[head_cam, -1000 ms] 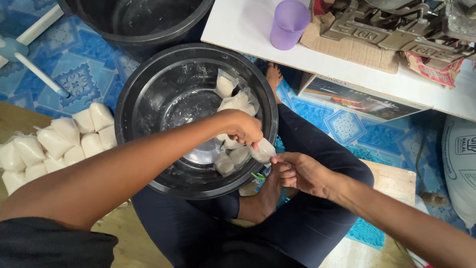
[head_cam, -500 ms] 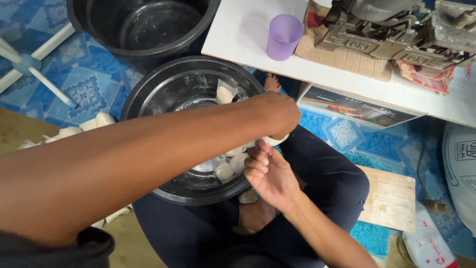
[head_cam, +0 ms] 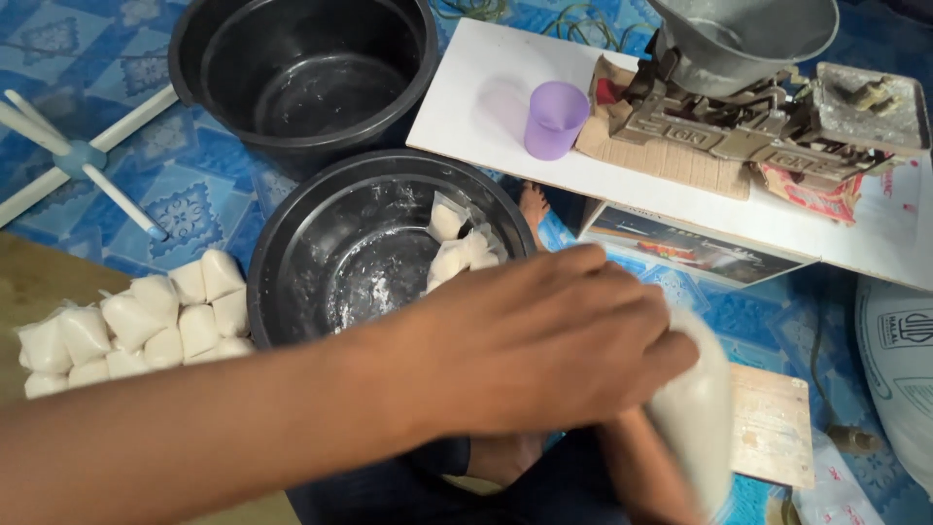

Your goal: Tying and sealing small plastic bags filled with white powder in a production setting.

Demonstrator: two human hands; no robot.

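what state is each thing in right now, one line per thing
left hand: gripping a small white bag
right hand: hidden
near basin: holds a few bags
far basin: empty
purple cup: upright
stacked bags: piled beside the near basin

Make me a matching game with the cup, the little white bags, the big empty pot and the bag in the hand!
Things:
1. plastic cup
2. stack of small white bags
3. empty black pot
4. white bag in the left hand's grip

Places or colours:
A. piled on the wooden board at the left
B. purple, on the white board
C. blurred, low on the right, over the lap
D. at the top, on the blue patterned mat

Pairs: 1-B, 2-A, 3-D, 4-C
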